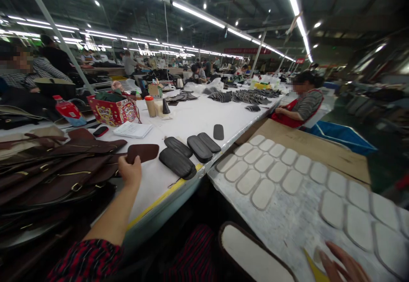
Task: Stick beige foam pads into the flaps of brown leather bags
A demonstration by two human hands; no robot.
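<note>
My left hand (130, 169) reaches out over the white table, its thumb and fingers closed on a dark brown leather flap (147, 152). Beside it on the left is a pile of dark brown leather bags (68, 162) with brass-coloured buckles and zips. My right hand (345, 265) is at the lower right, cut off by the picture's edge, its fingers apart above a pale board (284, 214). Close to those fingertips is a yellow pointed piece (315, 267). Rounded pale pieces with dark edges (263, 193) lie in rows on the board. A larger pale-faced, dark-edged piece (252, 252) is near my lap.
Black padded oval pieces (177, 162) lie near the edge of the white table (188, 122). Behind them stand a red patterned box (111, 109), a paper pad (133, 129), a jar (150, 106) and a red-labelled bottle (70, 110). A co-worker (302, 101) sits beyond the board.
</note>
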